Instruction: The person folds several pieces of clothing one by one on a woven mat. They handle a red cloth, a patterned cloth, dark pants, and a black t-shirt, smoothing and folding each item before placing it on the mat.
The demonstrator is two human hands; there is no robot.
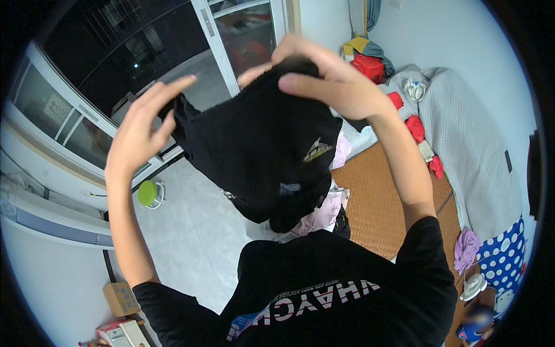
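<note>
A black garment (254, 144) hangs in front of me, its upper edge gathered and small coloured prints on its lower part. Its exact kind is hard to tell. My right hand (324, 78) grips the top right of it, thumb on the near side and fingers behind the cloth. At the opposite corner is my left hand (136, 130), fingers stretched out and thumb apart, close against the bunched cloth. Whether it touches the cloth there is unclear. Below the garment, pale pink clothing (324, 218) lies at the edge of a brown woven mat (376, 202).
A green-topped stool (148, 194) stands on the tiled floor at left, near sliding glass doors (69, 121). Red and other clothes (414, 127) lie along a grey quilted cover (462, 150). A white fan (473, 287) is at right, near another person (478, 324). A cardboard box (120, 299) sits lower left.
</note>
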